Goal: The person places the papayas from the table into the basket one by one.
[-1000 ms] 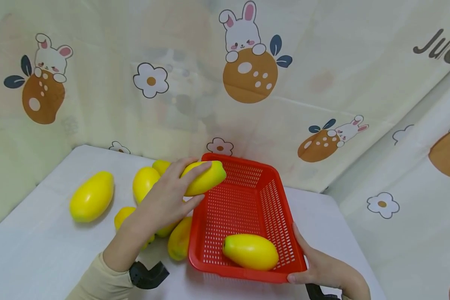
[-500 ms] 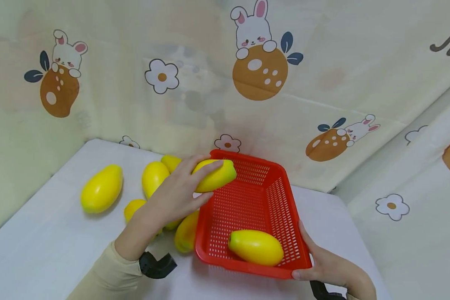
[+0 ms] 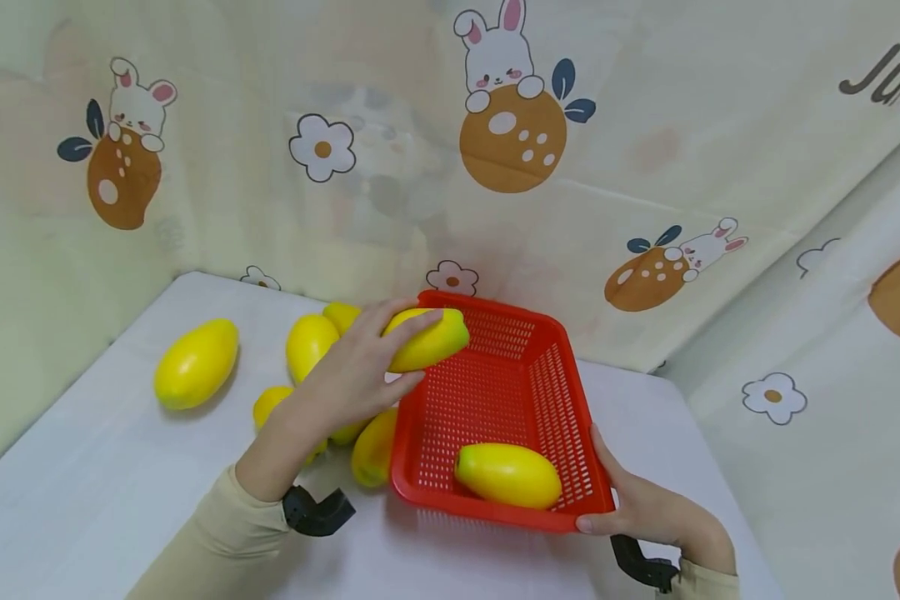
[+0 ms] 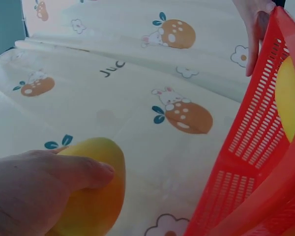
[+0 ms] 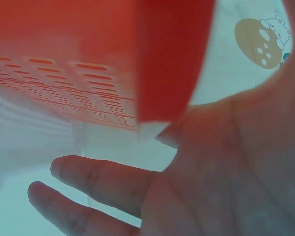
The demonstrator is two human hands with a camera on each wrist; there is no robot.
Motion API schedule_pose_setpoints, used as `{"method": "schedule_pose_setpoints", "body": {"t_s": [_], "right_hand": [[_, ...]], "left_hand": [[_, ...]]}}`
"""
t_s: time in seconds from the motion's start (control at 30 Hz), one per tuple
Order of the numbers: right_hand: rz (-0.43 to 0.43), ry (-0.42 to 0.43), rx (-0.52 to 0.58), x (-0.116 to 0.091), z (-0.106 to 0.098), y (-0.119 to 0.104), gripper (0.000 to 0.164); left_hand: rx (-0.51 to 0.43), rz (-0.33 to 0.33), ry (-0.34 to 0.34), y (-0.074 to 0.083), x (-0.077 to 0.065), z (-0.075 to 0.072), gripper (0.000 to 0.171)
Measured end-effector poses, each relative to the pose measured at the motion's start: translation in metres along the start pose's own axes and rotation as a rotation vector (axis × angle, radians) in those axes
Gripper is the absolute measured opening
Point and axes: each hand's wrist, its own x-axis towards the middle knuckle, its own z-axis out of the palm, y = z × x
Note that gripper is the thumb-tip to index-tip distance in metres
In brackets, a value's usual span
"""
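My left hand [image 3: 360, 367] grips a yellow papaya [image 3: 429, 340] with a green tip, thumb and fingers around it. The fruit is held over the left rim of a red plastic basket [image 3: 487, 521]. In the left wrist view the thumb lies across the held papaya [image 4: 96, 211]. Inside the basket, near its front wall, lies another yellow papaya [image 3: 508, 475]. My right hand [image 3: 648, 504] holds the basket's front right corner, thumb at the front rim and fingers along the outer side. The right wrist view shows those fingers [image 5: 103, 184] extended below the red rim [image 5: 172, 59].
Several more papayas lie left of the basket, partly hidden by my left arm; one papaya [image 3: 375, 450] is close to its left wall. A separate papaya [image 3: 197, 363] rests farther left on the white table [image 3: 82, 500]. A printed curtain [image 3: 390, 217] hangs behind the table.
The head view has shifted slightly. Both hands keep their holds, and the held papaya stays over the basket's left rim.
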Motion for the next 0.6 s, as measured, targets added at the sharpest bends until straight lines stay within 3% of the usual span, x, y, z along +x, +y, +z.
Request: {"method": "schedule_pose_setpoints", "body": {"t_s": [0.27, 0.6], "right_hand": [[0.039, -0.008, 0.047, -0.006, -0.003, 0.001, 0.108], [0.057, 0.010, -0.001, -0.003, -0.002, -0.004, 0.108]], "left_hand": [[0.015, 0.058, -0.034, 0.016, 0.002, 0.022, 0.069], [0.016, 0.127, -0.165, 0.034, -0.003, 0.047, 0.072]]}}
